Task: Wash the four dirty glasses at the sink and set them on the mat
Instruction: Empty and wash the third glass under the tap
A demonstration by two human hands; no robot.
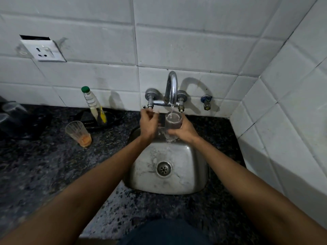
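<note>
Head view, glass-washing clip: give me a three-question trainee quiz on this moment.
1. True or false: water from the tap is running into the glass held over the sink.
2. Which hand grips that glass? A) left hand B) right hand
3. Fill in: the dirty glass on the counter holds an ______ residue.

Key: 1 true; 2 B; 3 orange
</note>
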